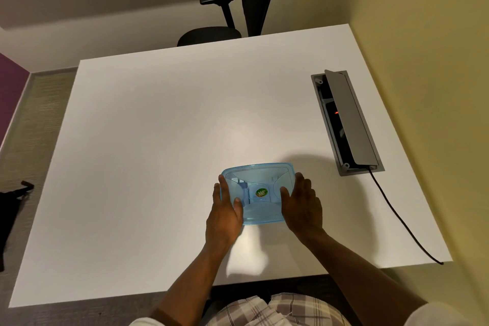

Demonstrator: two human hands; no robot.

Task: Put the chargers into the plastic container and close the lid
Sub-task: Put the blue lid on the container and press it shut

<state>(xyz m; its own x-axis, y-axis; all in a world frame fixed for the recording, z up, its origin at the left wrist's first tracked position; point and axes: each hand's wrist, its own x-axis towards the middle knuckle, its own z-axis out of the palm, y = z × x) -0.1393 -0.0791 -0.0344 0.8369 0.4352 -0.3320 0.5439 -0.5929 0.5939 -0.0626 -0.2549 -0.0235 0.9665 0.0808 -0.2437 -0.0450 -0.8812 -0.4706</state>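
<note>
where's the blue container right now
In the head view the container sits on the white table, near its front edge, right of centre, held between the left hand and right hand, with the cable hatch beyond to its right.

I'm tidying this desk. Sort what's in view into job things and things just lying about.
Job:
container, blue and see-through
lid, on top of it
left hand and right hand, pressing the container's two sides
chargers: pale shapes show through the lid, unclear

Lying about:
socket box, flap up
black cable
chair
table
</note>
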